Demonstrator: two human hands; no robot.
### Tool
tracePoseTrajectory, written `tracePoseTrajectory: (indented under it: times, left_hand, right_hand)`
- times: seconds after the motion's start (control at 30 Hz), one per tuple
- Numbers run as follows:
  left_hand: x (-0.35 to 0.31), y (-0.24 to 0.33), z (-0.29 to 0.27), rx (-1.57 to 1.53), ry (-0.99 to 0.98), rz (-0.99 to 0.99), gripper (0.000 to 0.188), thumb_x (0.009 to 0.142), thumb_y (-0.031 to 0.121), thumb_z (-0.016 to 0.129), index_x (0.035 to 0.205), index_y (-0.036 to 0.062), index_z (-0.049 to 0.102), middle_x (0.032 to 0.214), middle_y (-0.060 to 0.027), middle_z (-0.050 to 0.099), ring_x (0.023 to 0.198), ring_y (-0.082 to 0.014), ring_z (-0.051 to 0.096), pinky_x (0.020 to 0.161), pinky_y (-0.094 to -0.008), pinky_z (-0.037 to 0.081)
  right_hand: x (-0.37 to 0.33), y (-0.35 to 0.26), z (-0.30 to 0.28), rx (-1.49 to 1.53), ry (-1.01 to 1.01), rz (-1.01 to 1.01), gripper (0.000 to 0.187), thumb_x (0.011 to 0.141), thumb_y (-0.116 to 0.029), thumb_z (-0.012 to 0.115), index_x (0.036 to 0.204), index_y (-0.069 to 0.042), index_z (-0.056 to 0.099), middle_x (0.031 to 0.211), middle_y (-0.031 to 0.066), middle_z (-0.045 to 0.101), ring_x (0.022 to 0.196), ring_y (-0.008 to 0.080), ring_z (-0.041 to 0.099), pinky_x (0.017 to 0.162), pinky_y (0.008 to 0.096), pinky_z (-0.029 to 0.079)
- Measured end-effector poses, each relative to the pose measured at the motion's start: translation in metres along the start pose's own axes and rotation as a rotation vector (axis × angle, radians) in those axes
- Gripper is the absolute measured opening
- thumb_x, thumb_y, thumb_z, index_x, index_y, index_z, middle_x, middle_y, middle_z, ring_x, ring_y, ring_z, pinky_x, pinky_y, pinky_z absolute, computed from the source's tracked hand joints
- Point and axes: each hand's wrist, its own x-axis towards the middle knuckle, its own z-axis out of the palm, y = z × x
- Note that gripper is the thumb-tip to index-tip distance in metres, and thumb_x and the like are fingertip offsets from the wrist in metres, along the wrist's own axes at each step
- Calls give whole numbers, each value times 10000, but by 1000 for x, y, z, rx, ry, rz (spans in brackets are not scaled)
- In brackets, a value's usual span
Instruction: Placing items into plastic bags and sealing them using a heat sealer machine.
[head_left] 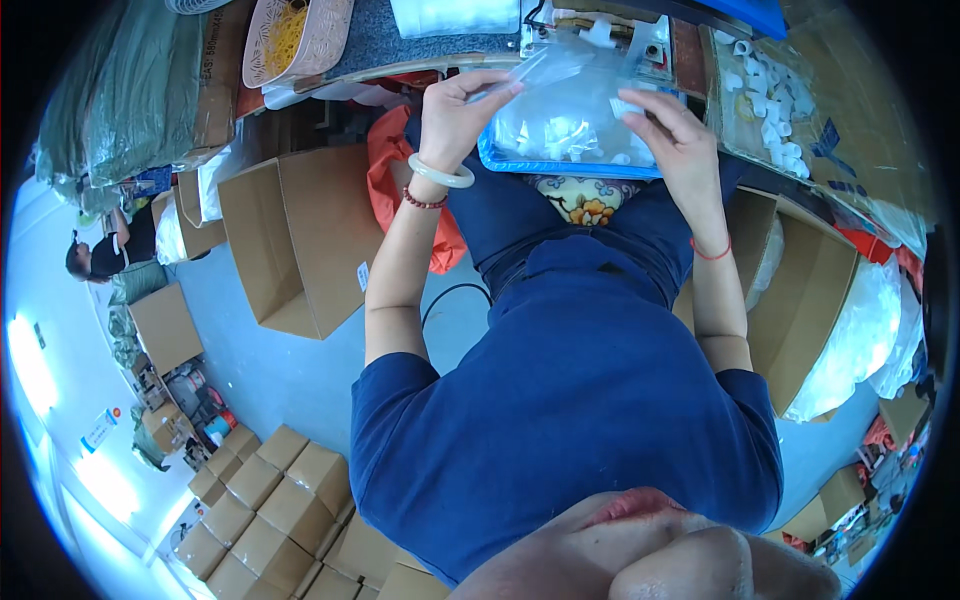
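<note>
My left hand (462,112) is closed, thumb against fingers, on the edge of a clear plastic bag (545,72). To its right, my right hand (680,140) pinches a small white plastic piece (617,106) at the fingertips; its exact kind is too small to tell. Both hands are above a blue tray (560,169) near my lap. Clear plastic and several white pieces (570,138) lie in the tray, partly hidden by the bag and glare.
Loose white plastic fittings (770,110) lie on the bench at right. A pink basket (330,35) of yellow bands stands at far left. Open cartons (335,230) flank me, stacked boxes (270,510) stand lower left. Another person (110,245) is at the left.
</note>
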Motion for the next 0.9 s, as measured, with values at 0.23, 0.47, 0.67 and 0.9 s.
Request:
tracePoseTrajectory:
  times: [0.23,0.47,0.67,0.9]
  left_hand:
    - [-5,33,18,-242,-161,-79,207,845,87,755,1015,-27,725,930,-58,729,840,-71,653,754,-211,529]
    - [3,15,35,-422,-598,-300,222,941,124,638,1085,-36,693,976,-123,721,890,-222,709,788,-299,566]
    - [27,-3,61,-781,-485,-470,260,956,130,605,1139,-48,650,1064,-187,696,952,-331,705,790,-363,600]
    - [13,9,63,-648,-581,-435,277,952,141,622,1148,-53,644,1036,-190,704,925,-305,714,768,-326,588]
  right_hand:
    - [30,-28,-17,-113,5,-380,222,880,-111,698,1091,-42,690,1051,72,696,890,164,639,775,272,495]
    - [59,4,-26,-346,-382,-183,294,950,-280,610,1129,-54,667,1061,129,692,973,279,655,851,334,496]
    - [44,27,-47,-451,95,-122,260,950,-241,614,1144,-76,668,1074,106,707,950,253,688,811,305,514]
    - [47,55,-25,-26,68,32,251,938,-252,659,1135,-104,701,1062,11,719,971,111,651,862,243,493]
